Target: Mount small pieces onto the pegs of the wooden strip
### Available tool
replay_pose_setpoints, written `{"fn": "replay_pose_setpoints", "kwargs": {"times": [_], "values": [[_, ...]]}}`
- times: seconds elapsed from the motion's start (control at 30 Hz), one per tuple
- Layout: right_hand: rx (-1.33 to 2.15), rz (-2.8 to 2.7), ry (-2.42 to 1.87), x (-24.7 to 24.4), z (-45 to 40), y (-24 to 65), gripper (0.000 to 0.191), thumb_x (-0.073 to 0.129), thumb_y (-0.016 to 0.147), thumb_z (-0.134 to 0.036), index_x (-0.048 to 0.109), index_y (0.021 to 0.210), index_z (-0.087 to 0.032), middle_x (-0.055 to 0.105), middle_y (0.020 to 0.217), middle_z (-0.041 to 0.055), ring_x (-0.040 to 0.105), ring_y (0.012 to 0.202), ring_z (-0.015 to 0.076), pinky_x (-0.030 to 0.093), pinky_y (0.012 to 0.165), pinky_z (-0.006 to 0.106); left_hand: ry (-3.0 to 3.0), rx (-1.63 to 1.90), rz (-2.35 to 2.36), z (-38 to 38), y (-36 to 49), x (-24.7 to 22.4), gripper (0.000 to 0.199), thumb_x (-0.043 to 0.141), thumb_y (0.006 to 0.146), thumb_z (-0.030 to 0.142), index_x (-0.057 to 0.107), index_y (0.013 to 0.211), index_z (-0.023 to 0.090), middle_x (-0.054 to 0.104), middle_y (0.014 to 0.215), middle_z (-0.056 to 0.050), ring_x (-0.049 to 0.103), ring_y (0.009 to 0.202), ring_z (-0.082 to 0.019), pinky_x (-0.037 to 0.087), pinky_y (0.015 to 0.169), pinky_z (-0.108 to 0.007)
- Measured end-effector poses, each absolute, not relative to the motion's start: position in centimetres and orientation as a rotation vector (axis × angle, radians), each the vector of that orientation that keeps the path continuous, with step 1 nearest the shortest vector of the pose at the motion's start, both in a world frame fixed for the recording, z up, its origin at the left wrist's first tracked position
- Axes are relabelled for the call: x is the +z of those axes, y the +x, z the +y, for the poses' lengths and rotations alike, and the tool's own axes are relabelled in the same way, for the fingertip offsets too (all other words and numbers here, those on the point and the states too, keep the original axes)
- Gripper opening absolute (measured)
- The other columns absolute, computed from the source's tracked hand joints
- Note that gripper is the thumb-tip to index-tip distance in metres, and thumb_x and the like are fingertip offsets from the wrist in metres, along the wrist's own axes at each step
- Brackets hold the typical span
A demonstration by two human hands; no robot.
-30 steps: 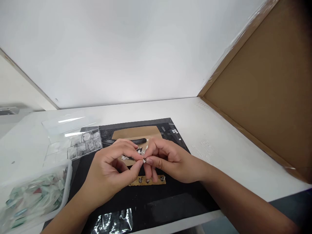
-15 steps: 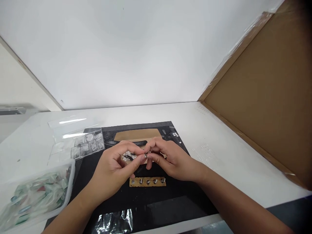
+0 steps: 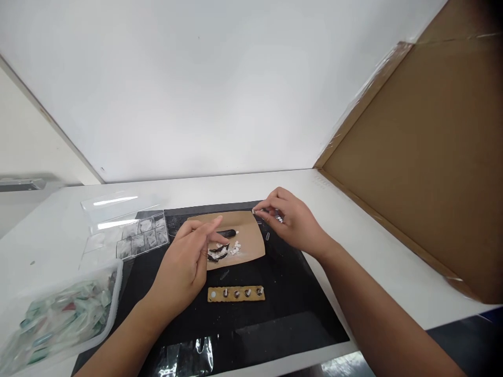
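Right hand [image 3: 293,220] pinching small pale piece [image 3: 253,211] at its fingertips. Left hand [image 3: 184,262] loose, seemingly empty, brown card [image 3: 251,238] just beyond. Step: likely small-piece handling; next move calls for steady pinch.

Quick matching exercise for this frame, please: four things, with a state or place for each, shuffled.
1. Sheet
2. Right hand
3. Bin
4. Strip

A. Holds greenish packets
B. Carries a row of small parts
C. Pinching a tiny pale piece
D. Lies under white bits

Pairs: 1-D, 2-C, 3-A, 4-B
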State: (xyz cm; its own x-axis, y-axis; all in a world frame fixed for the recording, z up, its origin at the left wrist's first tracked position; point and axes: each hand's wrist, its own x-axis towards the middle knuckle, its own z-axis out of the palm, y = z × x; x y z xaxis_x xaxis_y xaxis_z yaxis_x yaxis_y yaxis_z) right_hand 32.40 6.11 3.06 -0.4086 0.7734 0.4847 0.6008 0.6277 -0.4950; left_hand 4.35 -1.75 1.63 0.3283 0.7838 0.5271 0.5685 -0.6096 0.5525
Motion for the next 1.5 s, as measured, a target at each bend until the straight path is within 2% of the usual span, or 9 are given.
{"fn": "replay_pose_setpoints", "kwargs": {"times": [0.1, 0.2, 0.37, 0.5, 0.67, 0.93, 1.1, 1.5], "values": [[0.331, -2.111, -1.214, 2.9, 7.4, 34.1, 0.014, 0.064, 0.101, -0.032, 0.076, 0.102, -0.024, 0.067, 0.096, 0.0061, 0.064, 0.085, 0.0208, 0.053, 0.075, 0.035, 2.3, 1.157, 1.224, -1.8, 4.4, 1.3, 0.074, 0.038, 0.1, 0.0, 0.03, 0.166, 0.032, 0.071, 0.128, -0.006, 0.059, 0.118, -0.024, 0.062, 0.09, -0.042], [0.408, -2.113, -1.359, 2.7, 8.3, 35.2, 0.013, 0.066, 0.098, -0.032, 0.075, 0.096, -0.024, 0.073, 0.099, 0.0061, 0.067, 0.09, 0.0224, 0.053, 0.078, 0.036, 2.244, 1.204, 1.199, -2.0, 4.4, 1.1, 0.088, 0.037, 0.091, -0.005, 0.023, 0.168, 0.035, 0.063, 0.142, -0.009, 0.058, 0.121, -0.025, 0.063, 0.081, -0.037], [0.553, -2.188, -1.483, 2.6, 8.7, 36.1, 0.016, 0.063, 0.097, -0.031, 0.074, 0.097, -0.021, 0.077, 0.095, 0.0055, 0.071, 0.089, 0.0213, 0.054, 0.082, 0.034, 2.204, 1.204, 1.237, -2.2, 4.5, 1.3, 0.095, 0.041, 0.085, -0.006, 0.023, 0.167, 0.038, 0.056, 0.147, -0.009, 0.057, 0.12, -0.025, 0.063, 0.088, -0.042], [0.614, -2.245, -1.522, 2.8, 8.5, 36.4, 0.015, 0.065, 0.095, -0.031, 0.076, 0.095, -0.02, 0.078, 0.091, 0.0054, 0.072, 0.085, 0.0204, 0.056, 0.077, 0.032, 2.205, 1.195, 1.234, -2.2, 4.5, 1.3, 0.093, 0.046, 0.084, -0.004, 0.025, 0.165, 0.036, 0.056, 0.142, -0.01, 0.056, 0.121, -0.026, 0.063, 0.087, -0.041], [0.574, -2.261, -1.554, 3.4, 8.1, 36.3, 0.016, 0.066, 0.094, -0.032, 0.076, 0.095, -0.019, 0.077, 0.108, 0.0085, 0.074, 0.093, 0.0224, 0.055, 0.084, 0.035, 2.212, 1.19, 1.228, -2.2, 4.6, 1.1, 0.087, 0.047, 0.082, -0.005, 0.034, 0.159, 0.034, 0.056, 0.135, -0.009, 0.056, 0.122, -0.025, 0.061, 0.089, -0.04], [0.647, -2.367, -1.556, 4.3, 6.8, 35.8, 0.024, 0.062, 0.098, -0.039, 0.079, 0.092, -0.023, 0.077, 0.093, 0.0046, 0.07, 0.082, 0.0212, 0.052, 0.072, 0.034, 2.186, 1.223, 1.227, -2.2, 4.6, 0.7, 0.075, 0.049, 0.081, -0.005, 0.043, 0.147, 0.03, 0.057, 0.128, -0.008, 0.059, 0.114, -0.023, 0.062, 0.084, -0.036], [0.638, -2.406, -1.564, 4.4, 6.6, 35.9, 0.024, 0.06, 0.098, -0.037, 0.078, 0.089, -0.023, 0.077, 0.086, 0.0038, 0.07, 0.076, 0.0209, 0.05, 0.069, 0.034, 2.208, 1.228, 1.225, -2.2, 4.7, 0.7, 0.072, 0.05, 0.081, -0.005, 0.044, 0.145, 0.028, 0.058, 0.124, -0.009, 0.059, 0.109, -0.023, 0.062, 0.08, -0.036], [0.629, -2.492, -1.693, 3.5, 7.2, 36.3, 0.016, 0.066, 0.091, -0.028, 0.075, 0.08, -0.022, 0.077, 0.091, 0.0063, 0.069, 0.081, 0.0235, 0.049, 0.069, 0.034, 2.231, 1.187, 1.233, -2.6, 4.9, 1.1, 0.07, 0.05, 0.078, -0.004, 0.047, 0.141, 0.026, 0.059, 0.121, -0.01, 0.059, 0.109, -0.025, 0.062, 0.079, -0.038]]}}
